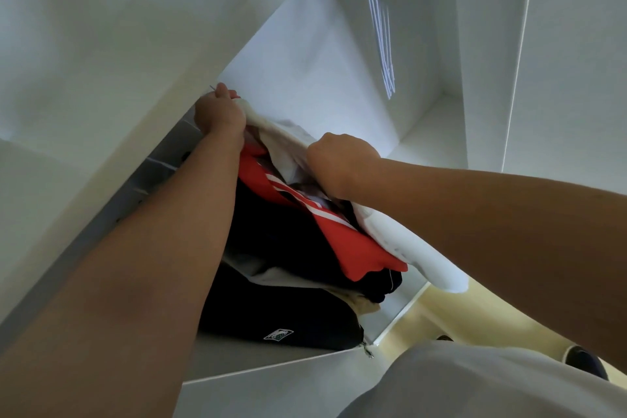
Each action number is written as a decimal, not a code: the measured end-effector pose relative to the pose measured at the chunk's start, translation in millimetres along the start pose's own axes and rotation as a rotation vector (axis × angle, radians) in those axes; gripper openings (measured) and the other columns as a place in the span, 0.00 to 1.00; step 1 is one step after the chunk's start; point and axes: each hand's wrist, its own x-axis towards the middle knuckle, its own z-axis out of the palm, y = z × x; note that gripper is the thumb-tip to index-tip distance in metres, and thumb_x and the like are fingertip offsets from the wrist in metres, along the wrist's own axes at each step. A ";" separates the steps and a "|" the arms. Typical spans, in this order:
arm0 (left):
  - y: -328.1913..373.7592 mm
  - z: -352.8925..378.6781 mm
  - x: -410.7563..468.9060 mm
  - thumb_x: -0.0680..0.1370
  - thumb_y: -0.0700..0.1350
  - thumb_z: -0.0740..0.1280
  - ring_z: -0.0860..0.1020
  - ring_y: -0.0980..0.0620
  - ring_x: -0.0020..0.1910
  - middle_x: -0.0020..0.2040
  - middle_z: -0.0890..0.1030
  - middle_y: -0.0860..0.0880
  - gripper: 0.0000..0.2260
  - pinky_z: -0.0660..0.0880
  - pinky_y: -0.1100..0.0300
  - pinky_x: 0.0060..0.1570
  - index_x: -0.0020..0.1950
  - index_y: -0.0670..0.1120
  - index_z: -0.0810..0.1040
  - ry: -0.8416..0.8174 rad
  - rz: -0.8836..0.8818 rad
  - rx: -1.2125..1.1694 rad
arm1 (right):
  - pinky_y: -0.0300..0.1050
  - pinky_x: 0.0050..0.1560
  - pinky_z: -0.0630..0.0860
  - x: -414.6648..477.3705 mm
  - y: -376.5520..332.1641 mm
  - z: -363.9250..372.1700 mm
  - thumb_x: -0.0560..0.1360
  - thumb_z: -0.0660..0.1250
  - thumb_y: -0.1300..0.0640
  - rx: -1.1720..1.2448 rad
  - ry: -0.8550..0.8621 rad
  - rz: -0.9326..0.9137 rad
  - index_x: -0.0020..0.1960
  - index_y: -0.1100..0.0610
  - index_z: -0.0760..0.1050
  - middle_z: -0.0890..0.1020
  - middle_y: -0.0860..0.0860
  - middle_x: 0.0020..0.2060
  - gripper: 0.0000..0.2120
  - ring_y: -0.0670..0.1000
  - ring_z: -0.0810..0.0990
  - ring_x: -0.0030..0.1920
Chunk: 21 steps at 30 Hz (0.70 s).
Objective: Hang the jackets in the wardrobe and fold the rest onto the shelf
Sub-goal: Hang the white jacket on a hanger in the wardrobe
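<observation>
The shelf point(258, 358) carries my stack point(278, 285), dark pieces under a red top point(353, 248). My right hand point(342, 166) and left hand point(220, 114) each grip the white garment point(407, 241) on top, probably to spread it flat.

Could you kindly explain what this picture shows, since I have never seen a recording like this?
There is no machine here: a person wears a wide-angle camera on the head, so the single picture looks along their own bare arms. The left hand and the right hand both grip a white garment, which lies on top of a pile of clothes on a white wardrobe shelf. Under it is a red garment with white stripes, then dark clothes; the lowest dark garment has a small logo patch.
</observation>
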 end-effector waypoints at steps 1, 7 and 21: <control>-2.1 4.7 0.0 0.86 0.48 0.54 0.81 0.47 0.59 0.58 0.85 0.46 0.20 0.74 0.58 0.62 0.56 0.44 0.85 -0.016 -0.003 0.015 | 0.42 0.29 0.59 0.4 2.2 1.9 0.76 0.64 0.65 0.002 -0.010 0.005 0.46 0.57 0.71 0.64 0.51 0.34 0.04 0.53 0.69 0.35; 1.5 8.9 1.2 0.85 0.47 0.59 0.79 0.45 0.63 0.64 0.81 0.42 0.16 0.74 0.59 0.55 0.67 0.42 0.78 -0.131 -0.032 0.221 | 0.42 0.28 0.59 5.5 12.7 6.6 0.74 0.65 0.64 0.041 -0.054 0.047 0.38 0.55 0.63 0.64 0.49 0.33 0.12 0.52 0.67 0.31; 55.4 55.9 -85.5 0.77 0.42 0.66 0.75 0.43 0.39 0.34 0.71 0.48 0.14 0.68 0.57 0.35 0.33 0.44 0.67 -0.299 0.465 0.615 | 0.48 0.41 0.74 -12.7 98.2 -17.1 0.84 0.53 0.53 0.101 0.057 0.307 0.37 0.57 0.66 0.71 0.52 0.34 0.18 0.59 0.75 0.40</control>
